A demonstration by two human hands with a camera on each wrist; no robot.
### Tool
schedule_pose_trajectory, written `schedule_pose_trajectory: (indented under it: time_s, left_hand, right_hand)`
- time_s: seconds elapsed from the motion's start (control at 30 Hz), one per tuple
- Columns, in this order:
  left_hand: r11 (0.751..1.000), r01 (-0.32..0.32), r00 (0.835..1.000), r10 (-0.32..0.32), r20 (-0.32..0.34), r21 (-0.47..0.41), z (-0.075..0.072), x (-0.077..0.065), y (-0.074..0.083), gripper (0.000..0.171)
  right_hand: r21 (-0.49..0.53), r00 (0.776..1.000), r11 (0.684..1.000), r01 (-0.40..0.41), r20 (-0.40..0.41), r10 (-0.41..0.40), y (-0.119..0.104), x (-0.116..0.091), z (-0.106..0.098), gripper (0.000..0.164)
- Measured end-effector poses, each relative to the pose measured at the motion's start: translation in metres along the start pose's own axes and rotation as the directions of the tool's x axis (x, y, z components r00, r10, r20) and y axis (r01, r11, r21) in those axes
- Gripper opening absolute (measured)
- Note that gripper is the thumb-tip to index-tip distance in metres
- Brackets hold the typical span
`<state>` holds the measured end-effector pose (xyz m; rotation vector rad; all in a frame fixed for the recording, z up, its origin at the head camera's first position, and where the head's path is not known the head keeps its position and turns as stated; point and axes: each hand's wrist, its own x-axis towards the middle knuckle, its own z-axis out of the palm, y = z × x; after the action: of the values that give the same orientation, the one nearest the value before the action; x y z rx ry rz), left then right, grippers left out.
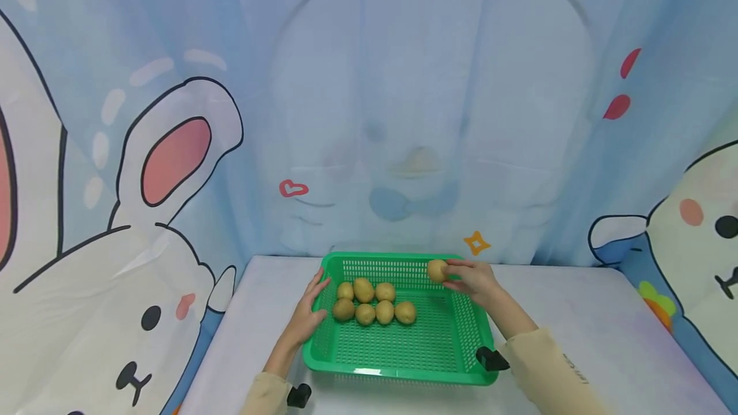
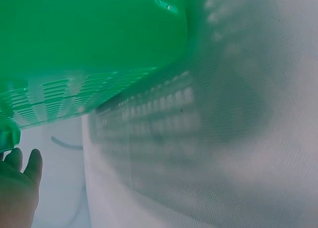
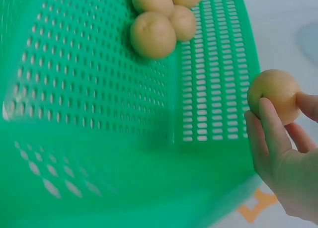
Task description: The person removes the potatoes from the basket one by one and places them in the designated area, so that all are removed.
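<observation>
A green plastic basket (image 1: 398, 373) with slotted sides has several round, yellow-brown potatoes (image 1: 384, 312) grouped in its left half. Over the basket's far right corner, my right hand (image 1: 475, 280) pinches one potato (image 3: 274, 96) between thumb and fingers. The right wrist view shows that potato near the rim, apart from the others. On the opposite side, my left hand (image 1: 305, 319) rests against the basket's left rim with its fingers extended. Only part of the left hand (image 2: 17, 188) appears in the left wrist view, beside the basket's green wall (image 2: 89, 34).
The basket stands on a white-covered table (image 1: 553, 312). Behind the table hangs a light blue curtain (image 1: 369, 114) printed with cartoon rabbits. Black wrist pieces (image 1: 492, 358) sit at both sleeves, the right one over the basket's near right corner.
</observation>
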<state>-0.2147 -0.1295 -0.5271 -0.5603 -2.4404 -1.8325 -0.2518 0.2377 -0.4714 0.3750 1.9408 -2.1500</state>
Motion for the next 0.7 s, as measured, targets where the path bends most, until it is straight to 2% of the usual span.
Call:
schedule_pose_trajectory:
  time_s: [0.13, 0.33, 0.43, 0.6, 0.7]
  left_hand:
    - [1.0, 0.007, 1.0, -0.007, 0.004, -0.005, -0.002, -0.003, 0.012, 0.07]
    - [1.0, 0.005, 1.0, -0.005, 0.005, -0.01, -0.002, -0.003, 0.014, 0.069]
    - [1.0, 0.005, 1.0, -0.005, -0.002, -0.01, -0.002, -0.001, 0.011, 0.07]
    - [0.999, -0.018, 0.999, 0.019, -0.027, 0.027, -0.001, 0.004, -0.013, 0.071]
    - [0.999, -0.021, 1.0, 0.022, -0.014, 0.027, -0.002, 0.004, -0.015, 0.071]
  right_hand:
    - [0.03, 1.0, 1.0, -0.01, 0.012, 0.01, -0.008, -0.001, -0.014, 0.059]
    - [0.038, 1.0, 0.999, 0.009, -0.011, -0.009, -0.016, -0.003, -0.048, 0.062]
    - [0.048, 0.999, 0.999, 0.014, -0.034, -0.013, -0.015, -0.004, -0.067, 0.063]
    - [0.079, 0.998, 0.997, -0.015, -0.067, 0.021, -0.005, -0.005, -0.092, 0.057]
    - [0.096, 0.995, 0.994, -0.046, -0.088, 0.054, 0.007, -0.004, -0.102, 0.054]
